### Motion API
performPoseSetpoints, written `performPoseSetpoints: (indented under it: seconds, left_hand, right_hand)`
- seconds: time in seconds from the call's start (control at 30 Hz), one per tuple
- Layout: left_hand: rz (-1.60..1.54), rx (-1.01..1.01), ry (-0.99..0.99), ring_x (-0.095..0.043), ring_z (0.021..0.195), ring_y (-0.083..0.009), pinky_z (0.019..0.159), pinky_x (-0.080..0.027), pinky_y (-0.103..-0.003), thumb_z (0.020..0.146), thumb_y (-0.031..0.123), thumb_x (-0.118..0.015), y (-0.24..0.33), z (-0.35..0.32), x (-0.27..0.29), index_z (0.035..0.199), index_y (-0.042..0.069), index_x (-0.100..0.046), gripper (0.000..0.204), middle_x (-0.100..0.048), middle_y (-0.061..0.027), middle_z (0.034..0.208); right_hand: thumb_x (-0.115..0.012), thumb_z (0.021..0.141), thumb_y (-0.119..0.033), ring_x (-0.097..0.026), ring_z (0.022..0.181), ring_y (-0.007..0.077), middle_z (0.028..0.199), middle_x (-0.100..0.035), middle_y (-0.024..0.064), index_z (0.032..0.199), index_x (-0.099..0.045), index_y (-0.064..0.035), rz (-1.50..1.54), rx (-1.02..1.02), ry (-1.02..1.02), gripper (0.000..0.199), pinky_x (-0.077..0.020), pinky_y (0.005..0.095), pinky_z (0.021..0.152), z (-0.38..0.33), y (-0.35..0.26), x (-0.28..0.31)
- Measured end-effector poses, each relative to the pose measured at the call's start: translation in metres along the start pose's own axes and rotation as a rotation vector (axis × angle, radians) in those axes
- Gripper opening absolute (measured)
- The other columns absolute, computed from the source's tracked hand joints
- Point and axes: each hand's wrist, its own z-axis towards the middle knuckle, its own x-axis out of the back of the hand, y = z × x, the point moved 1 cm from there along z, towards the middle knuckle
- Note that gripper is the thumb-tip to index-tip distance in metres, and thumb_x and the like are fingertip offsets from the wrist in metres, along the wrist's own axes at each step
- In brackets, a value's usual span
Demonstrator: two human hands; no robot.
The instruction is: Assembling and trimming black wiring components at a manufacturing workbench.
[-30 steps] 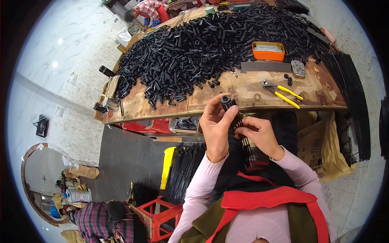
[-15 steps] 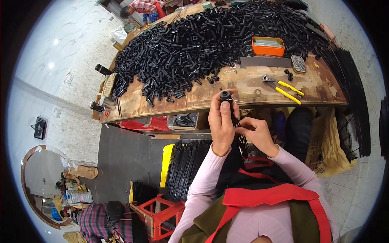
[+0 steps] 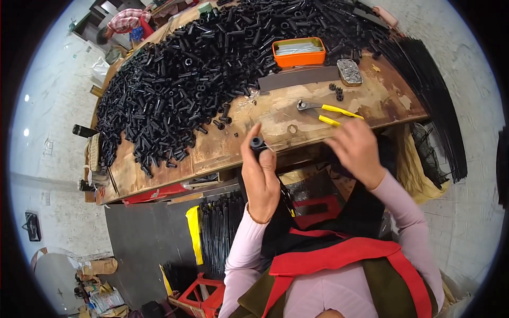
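My left hand (image 3: 261,183) is closed around a black tubular piece (image 3: 257,143) with a round, hollow top end. Thin pale wires stick out sideways from just below that end. Black strands hang below the hand. My right hand (image 3: 359,153), slightly blurred, is over the bench's front edge beside the yellow handles of a pair of end-cutting pliers (image 3: 307,106). Its fingers are apart and hold nothing I can see; whether they touch the nearer handle, I cannot tell. The pliers lie on the wooden bench (image 3: 212,153) with their metal jaws pointing left.
A large heap of black tubular parts (image 3: 185,79) covers the back and left. Nearby are an orange tin (image 3: 299,59) of thin pale sticks, a grey strip (image 3: 297,78) and a silvery block (image 3: 349,72). Long black rods (image 3: 432,95) overhang the right. A red stool (image 3: 204,297) stands below left.
My right hand has left the strands below the black piece and moved right and up to the pliers' handles. My left hand still holds the piece. The whole view has shifted.
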Motion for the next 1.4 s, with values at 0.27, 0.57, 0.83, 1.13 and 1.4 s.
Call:
performPoseSetpoints:
  seconds: [0.27, 0.57, 0.83, 1.13, 1.4]
  left_hand:
    - [-0.238, 0.127, -0.25, -0.05, 0.068, -0.011, 0.062, -0.041, -0.025, 0.104, 0.022, -0.046, -0.025, 0.03, -0.001, 0.127, -0.003, -0.049, 0.034, -0.055, -0.0044, 0.082]
    - [-0.533, 0.226, -0.379, -0.038, 0.059, -0.0076, 0.055, -0.034, -0.025, 0.099, 0.019, -0.057, 0.036, -0.036, 0.016, 0.11, -0.002, -0.052, 0.024, -0.047, -0.0001, 0.073]
    - [-0.432, 0.081, -0.309, -0.037, 0.064, -0.0054, 0.057, -0.03, -0.023, 0.098, 0.015, -0.057, 0.1, -0.103, 0.031, 0.123, -0.002, -0.051, 0.03, -0.046, 0.0026, 0.078]
    - [-0.413, 0.099, -0.559, -0.035, 0.063, -0.0055, 0.058, -0.029, -0.023, 0.099, 0.033, -0.058, 0.119, -0.144, 0.06, 0.122, -0.005, -0.052, 0.045, -0.043, 0.0034, 0.071]
    - [-0.394, 0.151, -0.52, -0.05, 0.079, -0.0077, 0.072, -0.043, -0.022, 0.09, 0.013, -0.068, 0.116, -0.143, 0.067, 0.128, 0.001, -0.058, 0.041, -0.059, 0.0005, 0.098]
  right_hand:
    - [-0.07, 0.084, -0.018, -0.053, 0.098, 0.03, 0.106, -0.053, 0.0134, 0.116, -0.054, 0.0021, 0.084, -0.064, -0.088, 0.042, -0.0426, 0.0379, 0.086, 0.012, 0.078, -0.042]
    - [-0.051, 0.1, -0.025, -0.05, 0.051, 0.0075, 0.066, -0.058, 0.0026, 0.107, -0.058, 0.0018, 1.289, -0.646, -0.782, 0.029, -0.0387, 0.0214, 0.05, -0.006, -0.012, 0.05]
    - [-0.057, 0.093, -0.01, -0.061, 0.095, 0.0331, 0.106, -0.062, 0.0174, 0.132, -0.052, -0.0013, 0.72, -0.117, -0.518, 0.04, -0.0475, 0.038, 0.085, -0.058, -0.108, 0.146]
    - [-0.058, 0.092, -0.004, -0.064, 0.101, 0.0339, 0.112, -0.063, 0.0186, 0.13, -0.052, -0.0013, 0.716, -0.01, -0.557, 0.039, -0.0493, 0.0364, 0.085, -0.077, -0.147, 0.167]
    - [-0.066, 0.09, -0.011, -0.067, 0.083, 0.0344, 0.097, -0.067, 0.0174, 0.132, -0.049, -0.0042, 0.621, -0.129, -0.696, 0.046, -0.0506, 0.036, 0.07, -0.067, -0.15, 0.174]
